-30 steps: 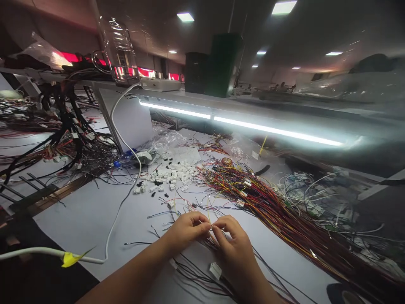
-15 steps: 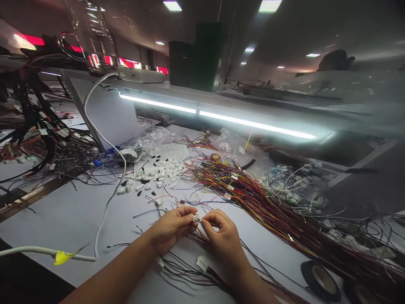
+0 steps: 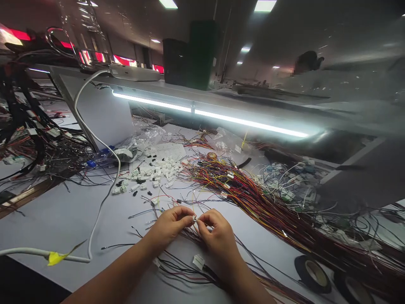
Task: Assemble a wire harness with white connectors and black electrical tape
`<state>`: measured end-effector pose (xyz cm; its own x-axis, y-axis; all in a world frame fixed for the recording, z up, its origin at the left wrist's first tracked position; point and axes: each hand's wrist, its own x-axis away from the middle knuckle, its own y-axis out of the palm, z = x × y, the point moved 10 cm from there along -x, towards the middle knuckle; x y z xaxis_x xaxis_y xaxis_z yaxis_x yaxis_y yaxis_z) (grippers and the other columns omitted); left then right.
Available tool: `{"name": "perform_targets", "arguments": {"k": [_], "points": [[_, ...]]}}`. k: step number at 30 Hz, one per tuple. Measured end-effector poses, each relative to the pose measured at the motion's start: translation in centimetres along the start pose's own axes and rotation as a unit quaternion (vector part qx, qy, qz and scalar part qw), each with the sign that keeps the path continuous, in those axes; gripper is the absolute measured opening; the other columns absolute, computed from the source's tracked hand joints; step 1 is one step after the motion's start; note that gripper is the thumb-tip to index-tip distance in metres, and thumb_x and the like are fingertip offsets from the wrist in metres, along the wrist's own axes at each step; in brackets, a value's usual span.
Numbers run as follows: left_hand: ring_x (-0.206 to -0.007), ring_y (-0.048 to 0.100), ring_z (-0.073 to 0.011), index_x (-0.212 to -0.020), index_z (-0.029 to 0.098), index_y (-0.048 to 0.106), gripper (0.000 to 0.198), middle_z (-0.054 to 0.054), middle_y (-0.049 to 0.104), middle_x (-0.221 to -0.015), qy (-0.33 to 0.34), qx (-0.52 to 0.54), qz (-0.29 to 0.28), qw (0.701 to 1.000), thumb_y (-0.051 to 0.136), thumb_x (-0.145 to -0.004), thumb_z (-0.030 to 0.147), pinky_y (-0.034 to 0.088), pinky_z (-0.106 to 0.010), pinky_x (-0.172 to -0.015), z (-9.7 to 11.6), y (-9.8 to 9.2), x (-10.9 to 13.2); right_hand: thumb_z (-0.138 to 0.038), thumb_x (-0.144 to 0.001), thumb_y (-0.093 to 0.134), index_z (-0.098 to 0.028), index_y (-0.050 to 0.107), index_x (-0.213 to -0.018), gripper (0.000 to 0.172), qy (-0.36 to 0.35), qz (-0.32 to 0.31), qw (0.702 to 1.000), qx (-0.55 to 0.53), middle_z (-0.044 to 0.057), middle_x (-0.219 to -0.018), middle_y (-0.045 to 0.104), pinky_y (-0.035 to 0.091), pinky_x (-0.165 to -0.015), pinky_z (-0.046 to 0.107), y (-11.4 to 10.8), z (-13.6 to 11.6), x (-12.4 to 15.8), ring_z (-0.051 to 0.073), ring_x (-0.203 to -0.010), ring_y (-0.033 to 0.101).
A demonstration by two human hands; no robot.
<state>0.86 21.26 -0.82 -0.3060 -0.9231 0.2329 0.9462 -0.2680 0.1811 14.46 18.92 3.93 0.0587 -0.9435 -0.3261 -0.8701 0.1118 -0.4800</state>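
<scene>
My left hand [image 3: 175, 223] pinches a small white connector [image 3: 194, 218] between thumb and fingertips, which cover most of it. Close against it, my right hand [image 3: 215, 232] is closed in a pinch on a thin wire end at the connector's right side; the wire itself is mostly hidden by the fingers. Below the hands, dark wires [image 3: 180, 270] with a larger white connector housing [image 3: 198, 261] lie on the white tabletop [image 3: 126, 228]. Beyond my left hand, loose wires with small terminals spread over the table.
A pile of white connectors [image 3: 158, 171] lies at the back. A long bundle of red, yellow and black wires [image 3: 253, 198] runs to the right. Black tape rolls [image 3: 313, 273] sit front right. A white cable [image 3: 106, 202] crosses the left side under a lamp [image 3: 247, 122].
The whole view has shifted slightly, so everything sits a little further left. My hands have drawn closer together around the connector, which now shows less between the fingertips.
</scene>
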Motion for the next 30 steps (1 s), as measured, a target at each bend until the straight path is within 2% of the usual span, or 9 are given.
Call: {"name": "perform_targets", "arguments": {"k": [2, 6, 16, 22, 30], "points": [[-0.076, 0.058, -0.0146, -0.088, 0.016, 0.069, 0.027, -0.001, 0.066, -0.081, 0.017, -0.036, 0.006, 0.999, 0.076, -0.070, 0.035, 0.045, -0.029, -0.078, 0.5, -0.1, 0.1, -0.019, -0.086, 0.056, -0.021, 0.061, -0.075, 0.012, -0.006, -0.006, 1.000, 0.002, 0.002, -0.076, 0.061, 0.045, -0.068, 0.027, 0.0, -0.4, 0.1, 0.016, -0.072, 0.056], [-0.076, 0.058, -0.0151, -0.088, 0.016, 0.069, 0.027, -0.001, 0.066, -0.081, 0.010, -0.031, -0.009, 0.999, 0.075, -0.071, 0.036, 0.044, -0.028, -0.077, 0.2, 0.3, 0.2, -0.020, -0.088, 0.055, -0.021, 0.064, -0.078, 0.013, -0.008, -0.019, 1.000, -0.006, 0.003, -0.079, 0.063, 0.045, -0.070, 0.028, 0.1, -1.0, 0.3, 0.016, -0.074, 0.058], [-0.076, 0.060, -0.0151, -0.087, 0.016, 0.068, 0.029, -0.002, 0.067, -0.079, -0.013, 0.057, -0.006, 0.998, 0.079, -0.068, 0.036, 0.045, -0.028, -0.077, 0.0, 0.3, 0.2, -0.025, -0.087, 0.059, -0.020, 0.066, -0.079, 0.011, 0.048, -0.018, 0.993, -0.105, 0.003, -0.080, 0.066, 0.050, -0.072, 0.027, 0.3, 0.0, 0.1, 0.016, -0.076, 0.062], [-0.076, 0.059, -0.0154, -0.086, 0.016, 0.069, 0.026, -0.002, 0.068, -0.080, 0.008, -0.010, -0.007, 1.000, 0.076, -0.070, 0.036, 0.045, -0.028, -0.076, 0.5, 0.4, 0.5, -0.024, -0.087, 0.058, -0.020, 0.064, -0.077, 0.013, 0.039, -0.025, 0.995, -0.090, 0.002, -0.077, 0.064, 0.048, -0.070, 0.027, 0.4, -0.4, 0.3, 0.016, -0.073, 0.060], [-0.079, 0.060, -0.0176, -0.086, 0.016, 0.070, 0.024, -0.004, 0.068, -0.083, 0.045, -0.088, -0.018, 0.995, 0.071, -0.075, 0.037, 0.046, -0.029, -0.076, 1.1, 0.3, 0.6, -0.027, -0.088, 0.058, -0.020, 0.066, -0.078, 0.014, 0.044, -0.024, 0.997, -0.066, 0.002, -0.075, 0.064, 0.046, -0.067, 0.027, 0.9, 0.6, 0.8, 0.016, -0.071, 0.059]]}}
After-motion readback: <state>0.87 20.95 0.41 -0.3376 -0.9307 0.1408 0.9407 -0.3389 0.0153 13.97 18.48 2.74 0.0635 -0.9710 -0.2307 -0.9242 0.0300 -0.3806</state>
